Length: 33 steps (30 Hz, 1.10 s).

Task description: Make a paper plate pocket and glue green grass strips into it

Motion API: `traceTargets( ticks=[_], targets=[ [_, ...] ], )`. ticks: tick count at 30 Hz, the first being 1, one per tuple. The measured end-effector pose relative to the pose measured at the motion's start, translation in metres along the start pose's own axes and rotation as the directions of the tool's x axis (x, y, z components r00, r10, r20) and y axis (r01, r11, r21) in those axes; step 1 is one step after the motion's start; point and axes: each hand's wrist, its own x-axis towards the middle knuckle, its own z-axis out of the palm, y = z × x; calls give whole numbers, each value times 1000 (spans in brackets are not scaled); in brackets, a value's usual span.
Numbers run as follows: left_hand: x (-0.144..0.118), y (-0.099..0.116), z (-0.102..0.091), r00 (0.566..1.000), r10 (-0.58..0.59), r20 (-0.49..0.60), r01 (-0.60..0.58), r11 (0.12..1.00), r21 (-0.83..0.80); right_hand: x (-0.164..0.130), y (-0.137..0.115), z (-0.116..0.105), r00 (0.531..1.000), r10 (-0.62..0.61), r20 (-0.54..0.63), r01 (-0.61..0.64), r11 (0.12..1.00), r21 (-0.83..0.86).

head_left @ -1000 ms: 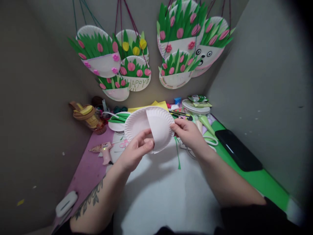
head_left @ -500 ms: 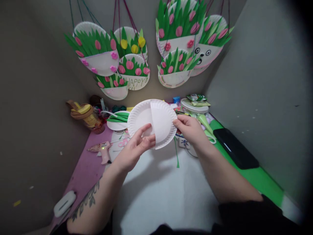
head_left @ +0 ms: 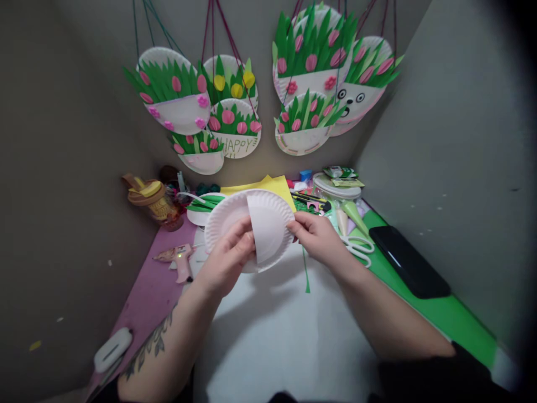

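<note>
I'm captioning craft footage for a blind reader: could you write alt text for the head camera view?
Two bare hands hold a white paper plate with a half plate laid over its right side; the left hand pinches the middle, the right hand the right rim. Below lie a pink glue gun and scissors; flower-filled plate baskets hang on the wall.

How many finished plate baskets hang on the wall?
7 visible: left cluster has four; right cluster three. Overlaps could hide more.
</note>
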Motion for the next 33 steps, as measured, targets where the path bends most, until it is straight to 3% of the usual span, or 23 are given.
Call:
traceTargets(
  ticks=[4, 10, 23, 33],
  targets=[
    [0, 0, -2, 1000, 12, -23, -13, 1000, -29, -1, -1, 6, 1000, -10, 20, 11, 999, -47],
    [0, 2, -2, 999, 4, 48, 0, 997, -80, -2, 0, 9, 1000, -18, -12, 18, 999, -49],
    [-1, -1, -3, 999, 44, 2, -44, 998, -43, -5, -5, 11, 998, -64, 16, 65, 995, -82],
    [4, -13, -2, 1000, -12, 13, 12, 1000, 22, -4, -1, 8, 995, -34, -95, 30, 999, -41]
  ],
)
